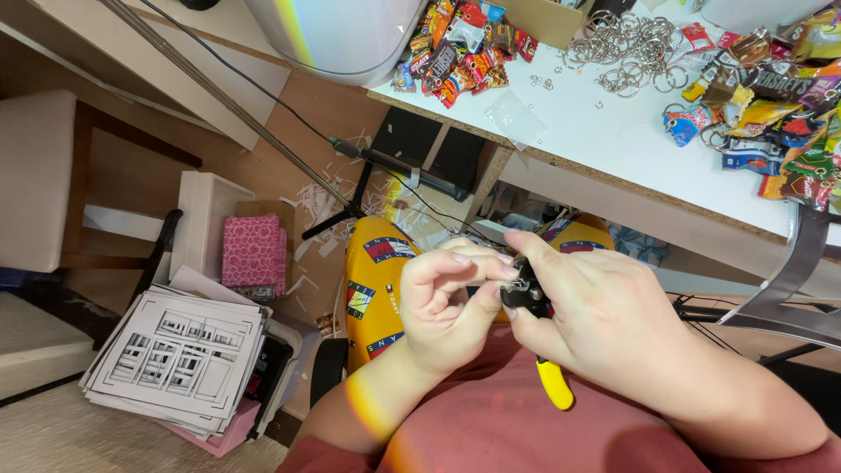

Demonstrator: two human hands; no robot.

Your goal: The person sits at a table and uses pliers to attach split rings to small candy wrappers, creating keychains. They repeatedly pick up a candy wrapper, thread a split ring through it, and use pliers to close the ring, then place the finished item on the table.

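right hand (604,320) grips pliers (536,337), yellow handle toward the body.

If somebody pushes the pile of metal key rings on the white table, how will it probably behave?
The key rings lie in a loose, tangled heap on the white table, so a push would likely drag several along together. A few small rings lie apart and may slide or roll away. They look thin, so probably light, yet stiff.
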